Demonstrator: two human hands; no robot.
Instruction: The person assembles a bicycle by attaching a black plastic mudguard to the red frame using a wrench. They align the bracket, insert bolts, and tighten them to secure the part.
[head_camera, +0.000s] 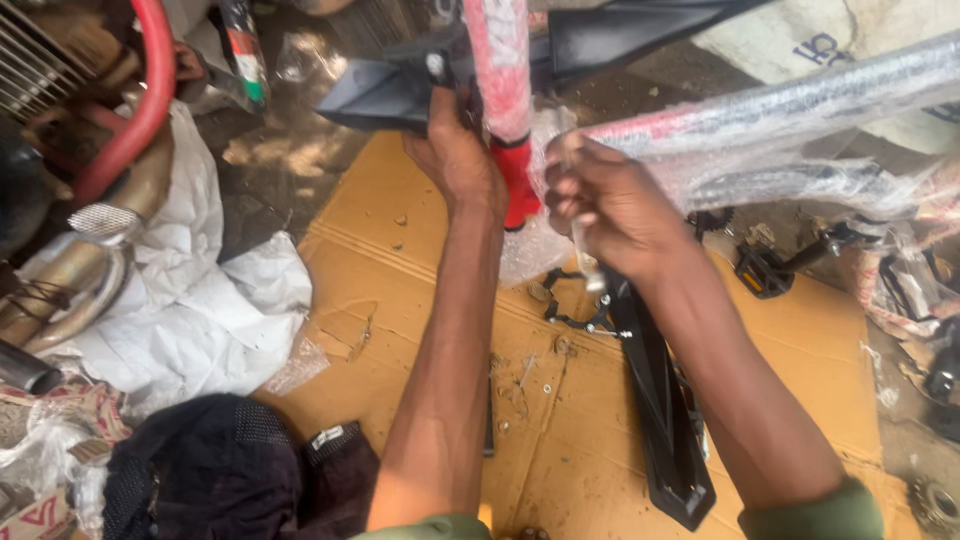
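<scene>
A red bicycle frame wrapped in clear plastic film (760, 130) hangs over a sheet of brown cardboard (400, 280). Its red fork leg (503, 90) points down between my hands. My left hand (455, 150) grips a black plastic mudguard (390, 90) at the fork. My right hand (610, 205) is closed around a thin metal tool (583, 250) right beside the fork's red tip (518, 185).
A second black mudguard (665, 420) and a black bracket (575, 315) lie on the cardboard with small screws and washers. A black pedal (765, 270) sits at the right. White paper (190, 320), dark cloth (215, 470) and a motorcycle exhaust (70, 280) crowd the left.
</scene>
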